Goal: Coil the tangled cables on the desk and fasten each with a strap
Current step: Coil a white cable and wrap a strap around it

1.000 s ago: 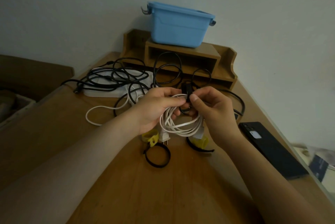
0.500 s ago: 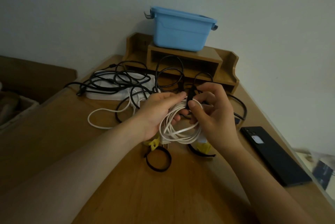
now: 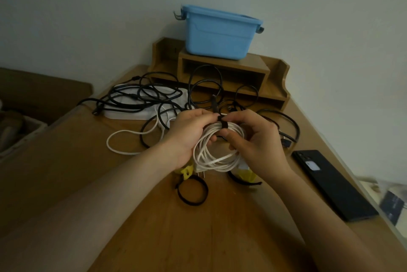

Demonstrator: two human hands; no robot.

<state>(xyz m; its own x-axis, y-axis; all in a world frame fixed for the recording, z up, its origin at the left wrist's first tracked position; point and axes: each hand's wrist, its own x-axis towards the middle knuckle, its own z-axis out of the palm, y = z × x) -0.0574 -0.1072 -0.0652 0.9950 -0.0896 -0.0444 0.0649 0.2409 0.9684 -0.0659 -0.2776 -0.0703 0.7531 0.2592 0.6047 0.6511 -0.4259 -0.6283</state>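
**Now the first coil is being strapped**

The white cable [image 3: 211,157] has been wound into a loose oval of several turns and is held just above the counter [image 3: 154,227], between the two forearms. Its far end is gripped by the left hand [image 3: 189,137], whose fingers are curled round the strands. A black strap [image 3: 222,123] crosses that same end, and it is pinched against the bundle by the thumb and fingers of the right hand [image 3: 253,139]. The hands are thus brought close together, each clamped on something.

The fastening step is judged to be in hand, not finished. A free tail of the strap sticks up beyond the fingers, so it probably has to be pulled snug and pressed down on itself while the turns are kept from springing apart.

The long axis of the oval runs from near to far. The strapped end is pointed toward the wooden shelf [image 3: 273,77], and the plug [image 3: 199,170] hangs at the near end.

Two spare straps [image 3: 192,192] with yellow tabs are laid beneath the coil, and the black cables [image 3: 141,97] behind are left tangled.
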